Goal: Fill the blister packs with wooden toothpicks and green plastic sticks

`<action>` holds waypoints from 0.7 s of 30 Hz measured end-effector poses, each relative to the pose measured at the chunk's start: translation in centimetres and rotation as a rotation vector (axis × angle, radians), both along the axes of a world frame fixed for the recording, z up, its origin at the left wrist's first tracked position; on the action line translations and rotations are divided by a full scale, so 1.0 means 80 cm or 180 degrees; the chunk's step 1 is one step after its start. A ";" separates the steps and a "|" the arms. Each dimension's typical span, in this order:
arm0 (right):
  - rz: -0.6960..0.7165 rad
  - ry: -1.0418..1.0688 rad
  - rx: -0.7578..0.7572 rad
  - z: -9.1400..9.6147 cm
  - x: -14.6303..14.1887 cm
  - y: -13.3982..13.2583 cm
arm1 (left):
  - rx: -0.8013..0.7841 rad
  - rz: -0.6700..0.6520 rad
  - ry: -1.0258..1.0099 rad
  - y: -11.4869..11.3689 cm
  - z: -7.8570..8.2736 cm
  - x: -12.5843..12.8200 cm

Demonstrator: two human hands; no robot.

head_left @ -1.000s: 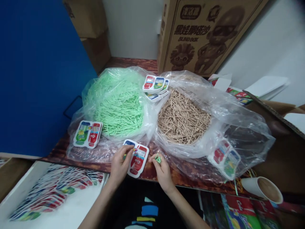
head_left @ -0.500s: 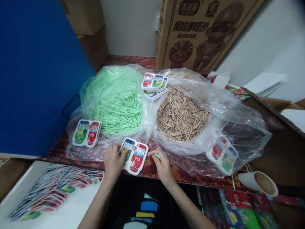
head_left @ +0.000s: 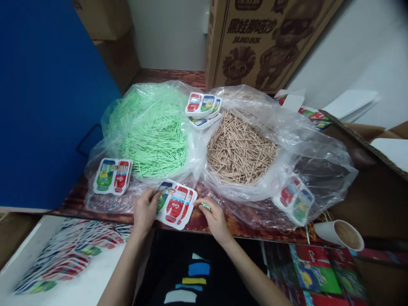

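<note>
My left hand [head_left: 145, 211] pinches the left edge of a white-rimmed double-can plastic pack [head_left: 174, 208], printed with a green can and a red "Cola" can. A second pack [head_left: 190, 202] lies under it, its red half poking out on the right. My right hand [head_left: 217, 219] is closed around a small bundle of thin green sticks [head_left: 205, 205], whose ends show by the fingers. Its fingertips are close to the packs' right edge; whether they touch is unclear. Behind the hands are an open clear bag of green sticks [head_left: 156, 144] and one of brown sticks [head_left: 242, 148].
Similar packs lie at the left [head_left: 113, 176], between the bags [head_left: 203, 105], and on the right bag [head_left: 296, 199]. A paper cup [head_left: 339, 235] lies tipped at the table's right. Lower left, a white box [head_left: 105, 263] holds several packs. A large carton [head_left: 255, 46] stands behind.
The upper pack has shifted left with my left hand, so the second pack's red half now shows beneath it. My right hand still holds the green sticks. The camera view has shifted slightly.
</note>
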State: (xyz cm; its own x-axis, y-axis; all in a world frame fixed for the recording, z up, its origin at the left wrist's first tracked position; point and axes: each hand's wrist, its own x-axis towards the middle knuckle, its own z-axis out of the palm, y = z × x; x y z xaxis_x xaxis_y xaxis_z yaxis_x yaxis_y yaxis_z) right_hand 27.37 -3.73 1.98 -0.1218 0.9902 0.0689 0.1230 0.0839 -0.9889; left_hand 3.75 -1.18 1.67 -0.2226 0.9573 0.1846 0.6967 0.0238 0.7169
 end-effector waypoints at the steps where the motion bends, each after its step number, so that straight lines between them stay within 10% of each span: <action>1: 0.0005 0.0003 0.0015 -0.001 0.000 0.000 | 0.0071 -0.0018 -0.0093 0.000 0.000 -0.001; 13: 0.0010 -0.0016 0.0013 -0.002 0.001 0.001 | -0.0333 0.0802 -0.2742 -0.002 0.020 0.009; 21: -0.0070 0.0095 -0.0075 -0.009 0.000 0.001 | -0.0596 0.0638 -0.2569 -0.004 0.010 0.005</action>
